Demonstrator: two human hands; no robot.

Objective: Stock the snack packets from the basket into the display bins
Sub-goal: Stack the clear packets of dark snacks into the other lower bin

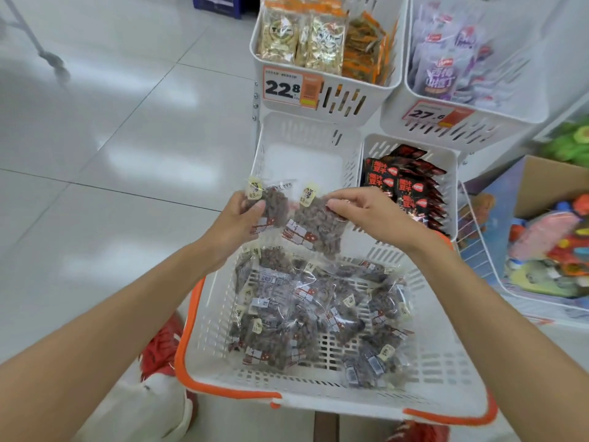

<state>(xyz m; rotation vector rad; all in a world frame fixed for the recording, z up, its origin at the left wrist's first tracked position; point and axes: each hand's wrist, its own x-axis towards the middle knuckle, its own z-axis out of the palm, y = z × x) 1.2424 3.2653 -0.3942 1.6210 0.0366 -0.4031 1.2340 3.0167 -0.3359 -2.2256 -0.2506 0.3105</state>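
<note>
we hold one clear packet of dark brown snacks (pixel 271 205) in the left hand (pixel 237 218) and another (pixel 314 231) pinched in the right hand (pixel 363 208), above the white slotted basket with orange rim (pixel 223 390). next: lower both into the empty white slotted bin (pixel 306 129).

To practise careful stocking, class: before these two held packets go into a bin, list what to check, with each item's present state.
1. Left hand grips left packet: ok.
2. Right hand pinches right packet: ok.
3. Empty bin straight ahead has room: ok.
4. Nothing between the packets and that bin: ok.
5. Bin's label matches the packets: cannot tell, no label visible.
6. Basket holds more packets: ok.
</note>
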